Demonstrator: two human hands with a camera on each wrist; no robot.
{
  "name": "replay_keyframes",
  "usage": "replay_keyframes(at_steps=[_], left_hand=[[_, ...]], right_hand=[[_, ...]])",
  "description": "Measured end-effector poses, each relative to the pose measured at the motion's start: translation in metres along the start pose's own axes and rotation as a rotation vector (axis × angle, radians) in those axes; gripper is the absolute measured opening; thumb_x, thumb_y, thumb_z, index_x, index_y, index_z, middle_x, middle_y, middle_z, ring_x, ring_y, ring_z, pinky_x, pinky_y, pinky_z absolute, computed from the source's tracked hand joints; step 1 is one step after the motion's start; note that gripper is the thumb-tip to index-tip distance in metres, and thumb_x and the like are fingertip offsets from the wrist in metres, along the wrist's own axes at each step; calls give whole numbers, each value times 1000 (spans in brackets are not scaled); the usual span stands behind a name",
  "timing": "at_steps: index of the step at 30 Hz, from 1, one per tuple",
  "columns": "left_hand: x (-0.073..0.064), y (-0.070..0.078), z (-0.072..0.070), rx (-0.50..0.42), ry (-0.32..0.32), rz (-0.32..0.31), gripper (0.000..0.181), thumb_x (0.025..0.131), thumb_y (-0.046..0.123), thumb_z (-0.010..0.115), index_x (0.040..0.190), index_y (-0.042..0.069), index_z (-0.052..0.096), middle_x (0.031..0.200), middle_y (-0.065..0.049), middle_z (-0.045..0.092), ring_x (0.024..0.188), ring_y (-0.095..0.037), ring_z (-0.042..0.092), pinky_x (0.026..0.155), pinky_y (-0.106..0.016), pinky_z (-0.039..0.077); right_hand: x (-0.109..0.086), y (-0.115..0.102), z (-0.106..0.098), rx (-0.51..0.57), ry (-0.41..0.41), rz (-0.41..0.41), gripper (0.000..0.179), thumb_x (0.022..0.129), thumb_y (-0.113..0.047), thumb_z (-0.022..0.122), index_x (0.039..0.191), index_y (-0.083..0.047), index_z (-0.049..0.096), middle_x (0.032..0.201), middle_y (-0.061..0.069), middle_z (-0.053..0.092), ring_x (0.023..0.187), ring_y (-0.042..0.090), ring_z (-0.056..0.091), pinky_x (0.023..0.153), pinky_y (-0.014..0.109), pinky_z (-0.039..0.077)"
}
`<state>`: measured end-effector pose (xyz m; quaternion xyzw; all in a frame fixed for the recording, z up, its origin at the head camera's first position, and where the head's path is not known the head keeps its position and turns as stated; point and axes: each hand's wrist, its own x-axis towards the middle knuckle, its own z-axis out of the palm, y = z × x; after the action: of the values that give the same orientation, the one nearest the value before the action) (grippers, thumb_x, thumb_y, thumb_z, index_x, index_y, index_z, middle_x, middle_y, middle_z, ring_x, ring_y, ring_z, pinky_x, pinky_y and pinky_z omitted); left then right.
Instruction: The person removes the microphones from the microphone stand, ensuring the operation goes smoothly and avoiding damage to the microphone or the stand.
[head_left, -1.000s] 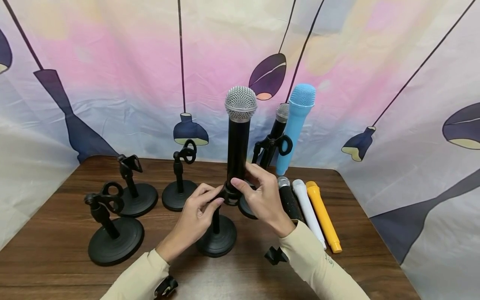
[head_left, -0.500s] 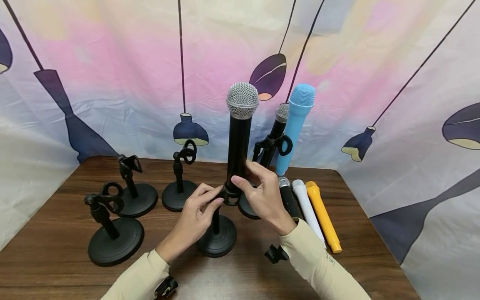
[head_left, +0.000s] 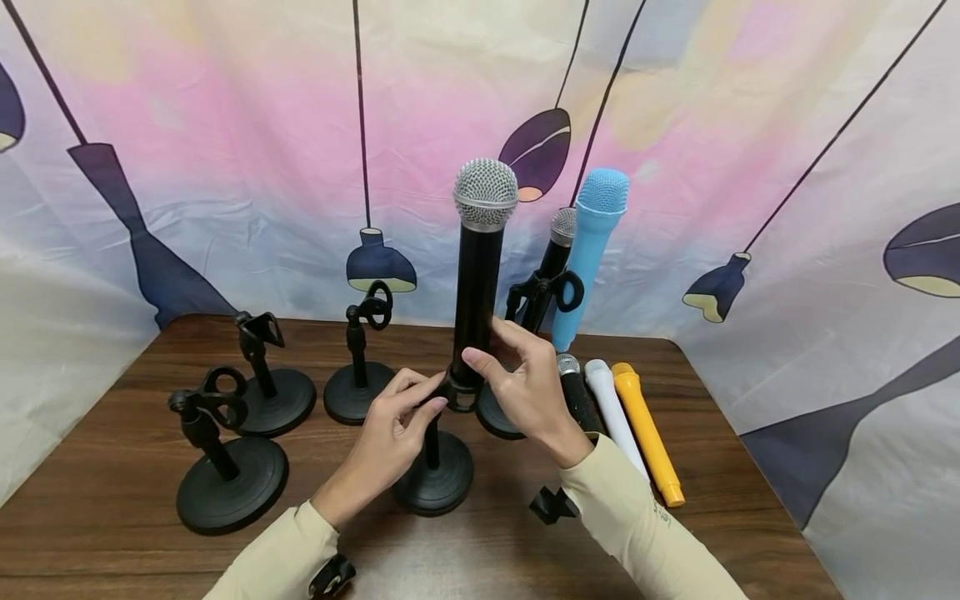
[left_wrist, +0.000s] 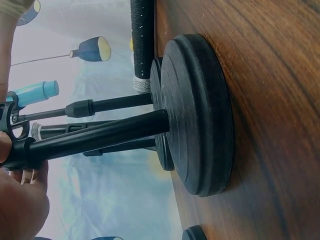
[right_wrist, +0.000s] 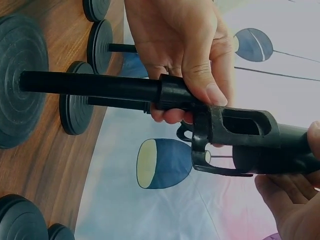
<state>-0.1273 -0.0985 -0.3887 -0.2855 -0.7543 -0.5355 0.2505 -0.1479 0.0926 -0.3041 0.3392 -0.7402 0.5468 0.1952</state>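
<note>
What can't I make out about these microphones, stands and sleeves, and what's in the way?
Lying black microphone: lower end, behind the right sleeve in the head view and past the top edge in the left wrist view.
Held microphone: grille, cut off by the right edge, right wrist view.
Round base behind the right hand: partly covered by that hand, head view.
Sleeve lettering: too small to read, head view.

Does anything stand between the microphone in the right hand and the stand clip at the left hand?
Nothing visible does: the lower end of the microphone appears already inside the clip, and the left hand grips at the clip's base, clear of its opening.
</note>
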Motion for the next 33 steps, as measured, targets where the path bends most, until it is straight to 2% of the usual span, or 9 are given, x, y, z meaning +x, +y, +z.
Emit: replay_keyframes(at_steps=[14, 16, 21, 24, 27, 30, 33], left_hand=[[-1, 1, 2, -5, -4, 2, 39, 98, -2, 63, 137, 2, 62, 102, 2, 58, 68, -8, 44, 58, -22, 40], [-1, 1, 2, -6, -1, 7, 39, 98, -2, 64, 136, 2, 63, 103, 2, 59, 68, -8, 45, 58, -22, 40], [1, 1, 3, 15, -15, 23, 38, 97, -2, 65, 135, 1, 63, 105, 2, 59, 69, -7, 45, 59, -22, 41], [1, 1, 3, 42, -14, 23, 38, 97, -2, 65, 135, 1, 64, 105, 2, 59, 68, -7, 45, 59, -21, 40], [-2, 1, 3, 51, -19, -12, 39, 97, 1, 66, 137, 4, 63, 108, 1, 61, 70, -7, 47, 60, -22, 42], [-5, 4, 2, 37, -51, -78, 42, 100, 7, 66, 141, 8, 60, 113, 2, 62, 74, -9, 50, 63, -24, 45], [-8, 7, 0, 31, -68, -150, 42, 100, 13, 66, 141, 12, 58, 98, 1, 63, 68, -8, 49, 62, -25, 44]], right_hand=[[4, -4, -2, 7, -5, 27, 45, 93, -1, 73, 137, 1, 61, 120, 15, 69, 98, 22, 72, 83, 32, 58], [7, -7, -5, 20, -8, 9, 42, 94, 1, 70, 136, 3, 62, 117, 16, 70, 95, 22, 72, 80, 32, 58], [23, -24, -20, 50, 76, -76, 38, 97, 3, 65, 135, 4, 62, 115, 20, 70, 94, 28, 72, 82, 35, 58], [28, -30, -28, 26, 76, -64, 40, 98, 0, 66, 137, 4, 60, 119, 20, 69, 101, 27, 72, 88, 35, 57], [24, -28, -31, -12, 30, -2, 42, 97, -4, 68, 138, 3, 60, 121, 18, 69, 101, 24, 71, 88, 33, 57], [17, -25, -35, -32, 13, 63, 44, 96, -5, 71, 138, 1, 60, 116, 17, 71, 97, 23, 72, 83, 33, 58], [7, -24, -41, -49, -9, 114, 47, 95, -8, 73, 139, 0, 59, 110, 15, 72, 94, 21, 72, 80, 34, 59]])
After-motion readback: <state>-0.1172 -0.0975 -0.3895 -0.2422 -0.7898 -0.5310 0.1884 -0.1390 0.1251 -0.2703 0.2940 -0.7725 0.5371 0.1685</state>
